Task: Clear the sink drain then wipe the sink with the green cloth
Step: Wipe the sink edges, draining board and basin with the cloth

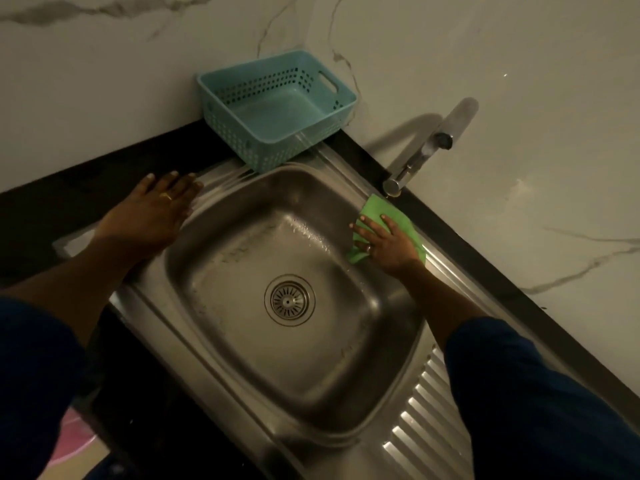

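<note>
Right hand (384,242): flat, fingers spread, pressing cloth (379,209) onto far-right rim of sink (194,344).
Left hand (152,209): flat, fingers spread, holding nothing, resting on left rim corner.
Cloth: green, hanging slightly over rim edge, near tap (426,150).
Drain (289,300): mid-basin, strainer showing, well apart from both hands.
Basket (277,105): blue, behind sink, corner on rim.

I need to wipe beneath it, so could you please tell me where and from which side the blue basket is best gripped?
The best grip is probably the oblong handle slot in the end wall of the basket towards the tap. Come from above, hooking fingers through it: the top is open and walls stand close behind. The right hand, flat on the green cloth, is nearer.
</note>
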